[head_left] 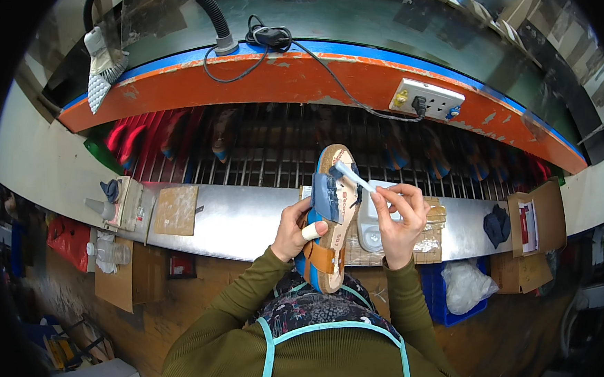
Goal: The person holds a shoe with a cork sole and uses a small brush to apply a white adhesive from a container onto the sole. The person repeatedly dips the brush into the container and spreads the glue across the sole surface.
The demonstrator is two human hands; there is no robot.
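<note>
My left hand (292, 232) is closed around the side of a sandal (342, 217), its thumb wrapped in a white covering. The sandal stands lengthwise in front of me, with a cork-coloured footbed, blue sole edge, a dark blue strap (325, 199) and a brown strap (322, 258). In a fingertip pinch, my right hand (402, 220) holds a slim pale brush (354, 176). The brush's far end is at the footbed by the dark strap; whether it touches cannot be made out. Below the right hand, a white plastic container (369, 234) rests on brown cardboard (426, 239).
Behind the metal ledge (235, 224) runs a roller conveyor (272, 149) carrying several sandals under an orange beam (254, 81). A power strip (427, 101) is fixed to the beam. Cardboard boxes (545, 222) stand right; a blue bin (433, 294) sits below.
</note>
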